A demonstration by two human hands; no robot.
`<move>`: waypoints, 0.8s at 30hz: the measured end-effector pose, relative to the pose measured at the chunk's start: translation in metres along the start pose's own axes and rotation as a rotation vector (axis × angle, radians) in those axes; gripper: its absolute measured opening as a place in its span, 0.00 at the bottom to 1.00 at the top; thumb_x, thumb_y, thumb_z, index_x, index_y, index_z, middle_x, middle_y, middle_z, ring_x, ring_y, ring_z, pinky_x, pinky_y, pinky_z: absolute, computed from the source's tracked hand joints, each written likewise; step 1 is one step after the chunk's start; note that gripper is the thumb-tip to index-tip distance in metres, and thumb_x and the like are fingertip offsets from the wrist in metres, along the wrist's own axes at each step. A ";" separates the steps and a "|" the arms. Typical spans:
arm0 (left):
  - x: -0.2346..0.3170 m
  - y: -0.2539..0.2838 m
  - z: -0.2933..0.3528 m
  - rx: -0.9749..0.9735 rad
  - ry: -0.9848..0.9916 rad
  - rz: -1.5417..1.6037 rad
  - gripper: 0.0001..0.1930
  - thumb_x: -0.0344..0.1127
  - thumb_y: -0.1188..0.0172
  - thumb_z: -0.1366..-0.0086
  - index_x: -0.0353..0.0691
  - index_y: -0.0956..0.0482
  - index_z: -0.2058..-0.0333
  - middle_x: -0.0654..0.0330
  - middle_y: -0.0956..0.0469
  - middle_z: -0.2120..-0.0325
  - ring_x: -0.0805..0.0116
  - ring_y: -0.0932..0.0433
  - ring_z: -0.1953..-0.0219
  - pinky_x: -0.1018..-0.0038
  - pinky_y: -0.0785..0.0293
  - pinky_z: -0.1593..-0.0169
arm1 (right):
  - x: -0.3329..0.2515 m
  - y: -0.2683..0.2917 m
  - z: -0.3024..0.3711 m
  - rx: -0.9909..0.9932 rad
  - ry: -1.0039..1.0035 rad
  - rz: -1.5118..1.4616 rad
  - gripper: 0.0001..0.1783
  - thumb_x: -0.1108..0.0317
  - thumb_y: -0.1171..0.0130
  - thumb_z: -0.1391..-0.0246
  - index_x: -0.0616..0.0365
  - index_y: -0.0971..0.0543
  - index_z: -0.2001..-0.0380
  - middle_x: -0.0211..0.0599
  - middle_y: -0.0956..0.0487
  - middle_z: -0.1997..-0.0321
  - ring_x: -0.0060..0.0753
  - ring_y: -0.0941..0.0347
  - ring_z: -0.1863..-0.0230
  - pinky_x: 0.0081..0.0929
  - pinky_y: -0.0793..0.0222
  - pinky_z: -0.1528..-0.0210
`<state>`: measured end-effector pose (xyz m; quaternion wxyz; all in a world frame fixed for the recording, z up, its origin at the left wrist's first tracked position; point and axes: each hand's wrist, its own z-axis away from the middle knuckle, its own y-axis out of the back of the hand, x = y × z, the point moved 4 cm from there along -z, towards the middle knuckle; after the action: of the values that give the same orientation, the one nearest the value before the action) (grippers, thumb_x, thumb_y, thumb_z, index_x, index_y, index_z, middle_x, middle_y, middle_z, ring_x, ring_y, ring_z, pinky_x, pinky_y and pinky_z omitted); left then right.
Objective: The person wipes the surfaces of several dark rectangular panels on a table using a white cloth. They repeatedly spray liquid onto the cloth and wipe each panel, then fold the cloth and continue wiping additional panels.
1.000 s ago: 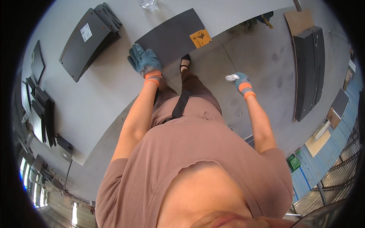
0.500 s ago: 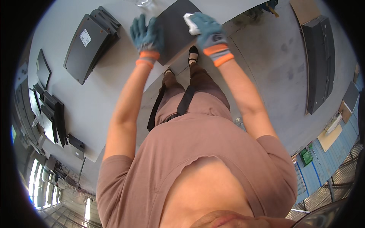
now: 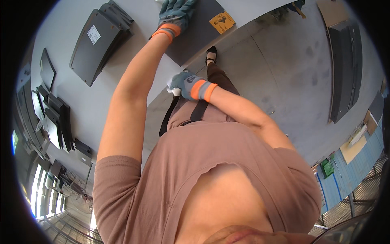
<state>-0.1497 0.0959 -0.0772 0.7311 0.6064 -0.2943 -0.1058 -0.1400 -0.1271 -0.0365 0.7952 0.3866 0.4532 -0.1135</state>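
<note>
A flat dark grey panel (image 3: 191, 44) lies on the light table near its front edge. It bears an orange-yellow label (image 3: 222, 22) at its right side. My left hand (image 3: 177, 14), in a blue-grey glove with an orange cuff, rests on the panel's far left part with fingers stretched out. Closer to my body, my right hand (image 3: 189, 84), gloved the same way, is closed round a crumpled white cloth (image 3: 174, 86). That hand is just off the table's front edge, apart from the panel.
On the left, a stack of curved dark panels (image 3: 91, 51) stands on the table (image 3: 122, 81). Beyond it are a single dark plate (image 3: 47, 69) and more stacked panels (image 3: 55, 118). To the right, a long dark panel stack (image 3: 345, 69) lies past the concrete floor (image 3: 268, 69).
My right hand has come off the panel with the cloth, back toward my body and left. The orange-yellow label now shows. My left hand has moved farther out onto the panel.
</note>
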 end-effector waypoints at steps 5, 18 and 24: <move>-0.010 0.000 0.001 -0.109 0.078 0.124 0.30 0.50 0.51 0.25 0.59 0.38 0.26 0.57 0.45 0.24 0.53 0.54 0.21 0.55 0.62 0.21 | 0.020 0.128 0.033 0.348 0.019 -0.388 0.10 0.73 0.33 0.48 0.59 0.14 0.62 0.40 0.14 0.60 0.34 0.17 0.59 0.33 0.22 0.59; -0.009 0.003 -0.007 -0.206 0.080 0.156 0.31 0.51 0.52 0.25 0.62 0.41 0.25 0.59 0.47 0.23 0.54 0.56 0.20 0.55 0.63 0.21 | -0.011 0.005 -0.032 0.072 -0.059 0.190 0.10 0.67 0.39 0.47 0.49 0.16 0.61 0.40 0.16 0.55 0.48 0.19 0.50 0.43 0.23 0.48; -0.012 0.012 -0.012 -0.320 0.076 0.203 0.32 0.51 0.53 0.25 0.62 0.44 0.24 0.57 0.53 0.21 0.51 0.61 0.20 0.54 0.65 0.21 | -0.009 0.110 0.013 0.672 0.250 -0.053 0.11 0.72 0.35 0.55 0.54 0.16 0.64 0.43 0.17 0.63 0.55 0.20 0.61 0.47 0.24 0.56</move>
<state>-0.1549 0.1147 -0.0708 0.8356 0.4533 -0.3055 -0.0539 -0.0785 -0.0633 0.0309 0.5588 0.6256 0.4942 -0.2283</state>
